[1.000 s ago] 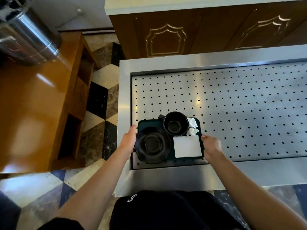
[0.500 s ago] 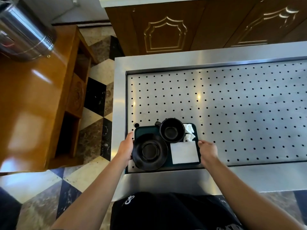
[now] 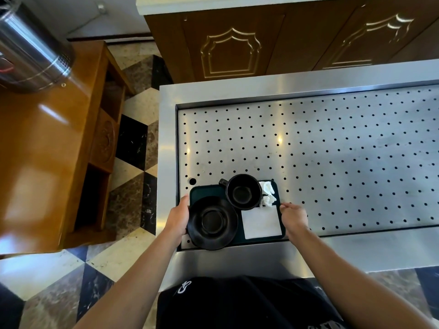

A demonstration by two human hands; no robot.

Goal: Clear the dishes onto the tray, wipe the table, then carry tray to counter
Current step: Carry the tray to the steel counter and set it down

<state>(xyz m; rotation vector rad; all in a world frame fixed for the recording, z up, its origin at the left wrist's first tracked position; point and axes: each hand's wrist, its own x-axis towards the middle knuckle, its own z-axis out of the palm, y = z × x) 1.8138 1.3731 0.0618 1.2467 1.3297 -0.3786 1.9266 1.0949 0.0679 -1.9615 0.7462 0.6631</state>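
With its long axis left-right on the bench [image 3: 332, 150], the tray [image 3: 206, 192] is gripped by the left hand [image 3: 177, 218]; the right hand [image 3: 293, 216] is loosely spread beside it.

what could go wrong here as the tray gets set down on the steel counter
1. The black round saucer overhangs the near-left edge of the dark green rectangular tray, so a tilt or bump could slide it off.
2. The black ceramic cup stands loose beside it and may tip.
3. The right hand seems to barely touch the tray edge while the left hand holds the other side, so the tray might drop unevenly.
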